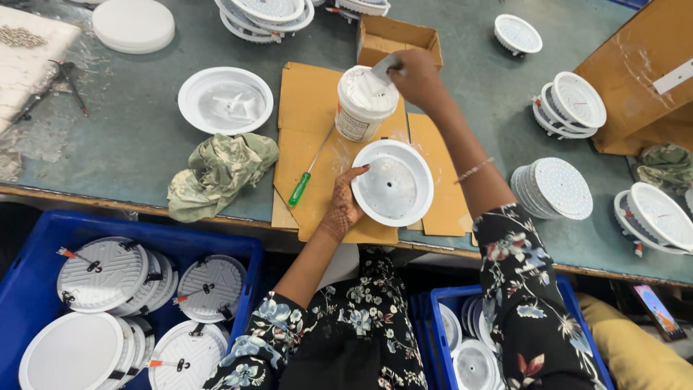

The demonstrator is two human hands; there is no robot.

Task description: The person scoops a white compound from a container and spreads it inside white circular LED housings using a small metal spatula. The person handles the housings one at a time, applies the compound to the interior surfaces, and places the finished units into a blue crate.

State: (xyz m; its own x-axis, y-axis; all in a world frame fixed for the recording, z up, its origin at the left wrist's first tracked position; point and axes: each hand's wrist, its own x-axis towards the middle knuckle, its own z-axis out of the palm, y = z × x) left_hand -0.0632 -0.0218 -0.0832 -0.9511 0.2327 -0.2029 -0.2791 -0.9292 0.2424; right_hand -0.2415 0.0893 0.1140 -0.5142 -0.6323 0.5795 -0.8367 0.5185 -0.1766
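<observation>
My left hand grips the near-left rim of a round white lamp housing that lies on a brown cardboard sheet. My right hand reaches past it and holds a flat spatula dipped into an open white tub of white paste. The tub stands on the cardboard just beyond the housing. A green-handled screwdriver lies on the cardboard left of the housing.
A crumpled green rag and another white housing lie to the left. Stacks of round LED discs and housings sit at the right. A small cardboard box stands behind the tub. Blue crates of finished lamps stand below the table edge.
</observation>
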